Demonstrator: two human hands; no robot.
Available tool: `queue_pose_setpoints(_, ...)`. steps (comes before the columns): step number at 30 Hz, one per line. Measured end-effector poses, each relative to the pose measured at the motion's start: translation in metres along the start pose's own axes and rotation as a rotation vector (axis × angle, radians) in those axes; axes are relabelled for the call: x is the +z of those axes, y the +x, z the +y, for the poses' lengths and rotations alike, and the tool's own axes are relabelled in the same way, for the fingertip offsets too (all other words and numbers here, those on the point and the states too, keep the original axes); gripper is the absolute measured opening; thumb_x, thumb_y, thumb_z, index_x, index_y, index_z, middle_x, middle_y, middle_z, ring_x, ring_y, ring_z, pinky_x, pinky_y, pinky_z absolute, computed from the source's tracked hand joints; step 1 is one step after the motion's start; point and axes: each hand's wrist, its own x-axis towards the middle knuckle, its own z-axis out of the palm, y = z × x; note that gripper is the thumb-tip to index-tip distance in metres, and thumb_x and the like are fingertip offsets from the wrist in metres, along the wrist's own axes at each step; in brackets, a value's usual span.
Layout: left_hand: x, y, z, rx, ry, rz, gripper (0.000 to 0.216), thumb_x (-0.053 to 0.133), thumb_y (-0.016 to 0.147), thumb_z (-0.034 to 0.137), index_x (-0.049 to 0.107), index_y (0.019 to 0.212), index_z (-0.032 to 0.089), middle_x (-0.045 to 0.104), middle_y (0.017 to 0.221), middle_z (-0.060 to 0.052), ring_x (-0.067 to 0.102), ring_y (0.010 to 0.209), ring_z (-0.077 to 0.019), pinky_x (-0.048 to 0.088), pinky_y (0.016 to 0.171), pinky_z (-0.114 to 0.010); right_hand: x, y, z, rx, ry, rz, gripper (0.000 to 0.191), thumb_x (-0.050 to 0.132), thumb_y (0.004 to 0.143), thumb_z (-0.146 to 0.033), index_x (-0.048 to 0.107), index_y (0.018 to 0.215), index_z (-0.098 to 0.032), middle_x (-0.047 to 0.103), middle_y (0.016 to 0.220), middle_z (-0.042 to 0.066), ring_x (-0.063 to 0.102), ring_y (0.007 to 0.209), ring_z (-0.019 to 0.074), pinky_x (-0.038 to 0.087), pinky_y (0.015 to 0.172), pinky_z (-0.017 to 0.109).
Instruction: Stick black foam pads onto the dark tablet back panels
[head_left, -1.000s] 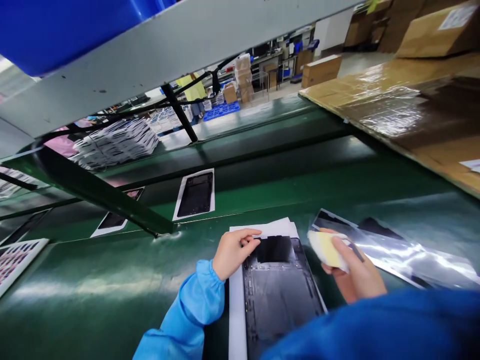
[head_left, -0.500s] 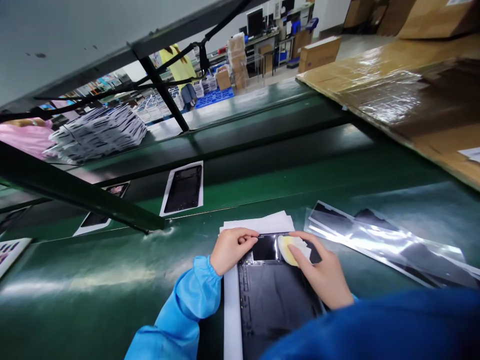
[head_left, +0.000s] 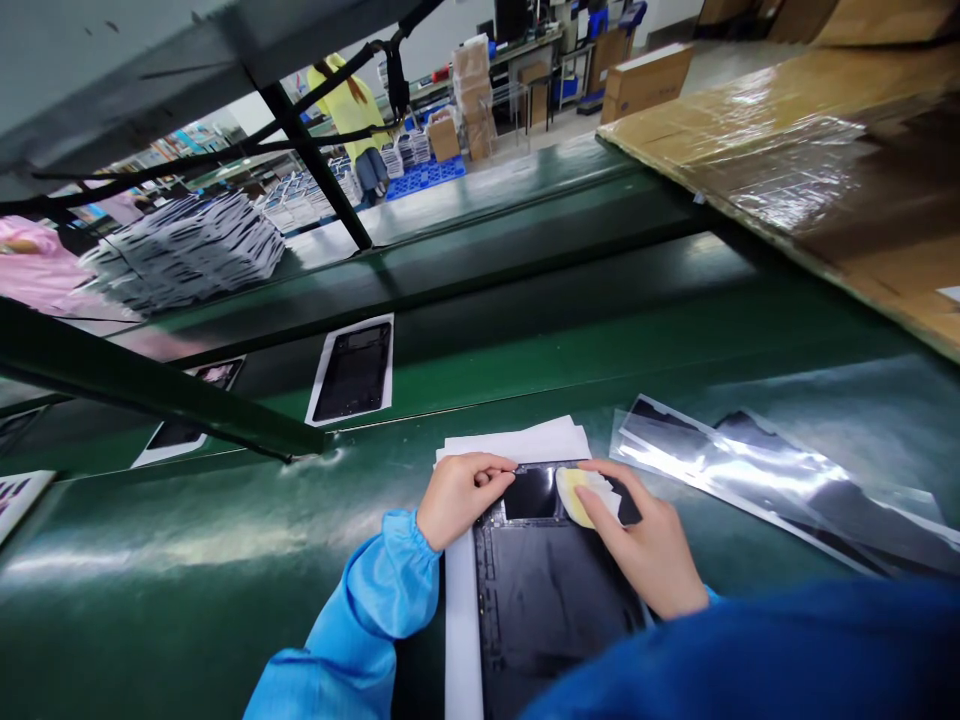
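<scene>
A dark flat panel (head_left: 551, 590) lies on white paper sheets (head_left: 517, 442) on the green bench in front of me. My left hand (head_left: 459, 495) rests curled on the panel's top left corner, fingertips pressing its edge. My right hand (head_left: 651, 545) presses a small yellow and white pad (head_left: 579, 493) onto the top of the panel with fingers laid flat over it. Both sleeves are blue.
Shiny clear film sleeves (head_left: 765, 480) lie to the right. Two more dark panels on white sheets (head_left: 352, 372) sit on the green conveyor (head_left: 600, 330) beyond. A green frame bar (head_left: 150, 385) crosses the left. Stacked sheets (head_left: 187, 255), cardboard (head_left: 810, 150) and a distant person in yellow (head_left: 349, 105) are behind.
My right hand carried the yellow pad from the right of the panel onto its top edge and now presses it there. My left hand stayed at the corner.
</scene>
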Motion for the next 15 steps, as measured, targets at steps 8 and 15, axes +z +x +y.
queue_pose_setpoints(8, -0.0008, -0.0004, 0.0016, 0.006, 0.015, 0.000, 0.022, 0.060, 0.078, 0.029, 0.077, 0.091, 0.022, 0.071, 0.072, 0.001, 0.058, 0.060, -0.0127, 0.047, 0.063, -0.022, -0.0015, 0.0013, -0.0025, 0.031, -0.017, -0.014, 0.032, 0.054, 0.079, -0.050, 0.063, 0.097, -0.026, 0.060, 0.053, -0.009, 0.032, 0.026, 0.0092, 0.038, 0.039, 0.023)
queue_pose_setpoints(15, -0.0002, 0.0000, 0.0022, 0.007, 0.023, 0.001, 0.022, 0.060, 0.078, 0.029, 0.077, 0.091, 0.023, 0.071, 0.071, 0.002, 0.059, 0.059, -0.0127, 0.048, 0.061, -0.021, -0.0008, 0.0002, -0.0011, 0.041, -0.027, -0.032, 0.034, 0.052, 0.080, -0.053, 0.062, 0.099, -0.027, 0.061, 0.056, -0.009, 0.034, 0.027, 0.0109, 0.043, 0.044, 0.026)
